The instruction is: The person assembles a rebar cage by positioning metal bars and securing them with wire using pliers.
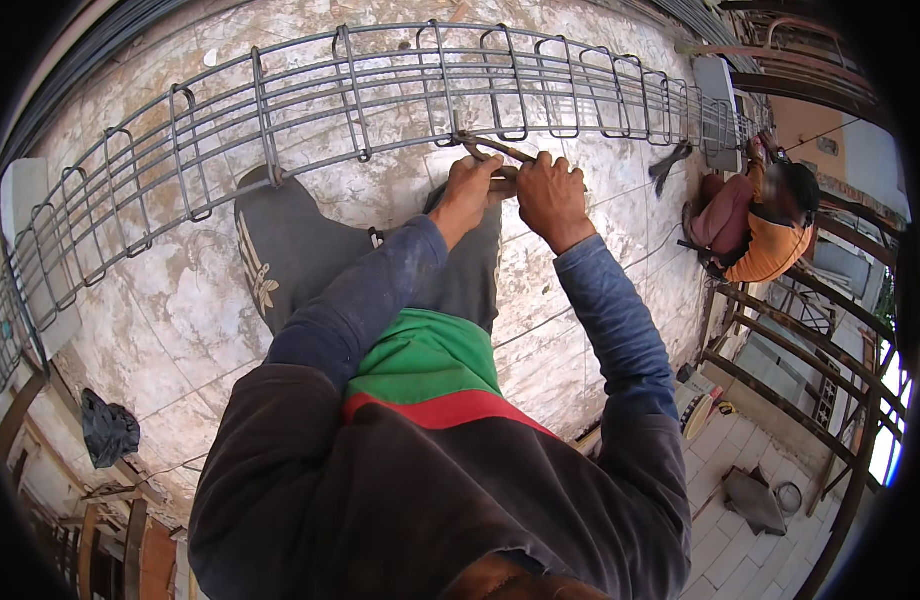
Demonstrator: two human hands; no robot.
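A long steel rebar cage [263, 115], made of lengthwise bars and square stirrups, stretches across in front of me. At its near lower bar, just beyond my knees, a pair of pincers [506, 149] has its jaws against a joint between bar and stirrup. My left hand [466, 197] is closed around one handle, close to the jaws. The other handle is in the fist of my right hand [555, 200]. Any tie wire in the jaws is too small to make out.
White blocks [717, 95] bear the cage near its ends. A person in an orange shirt [777, 240] crouches at its right end. Dark wire strands [668, 165] lie on the stained tile floor [170, 320]. A black plastic bag [110, 432] is at the left, wooden beams [780, 345] at the right.
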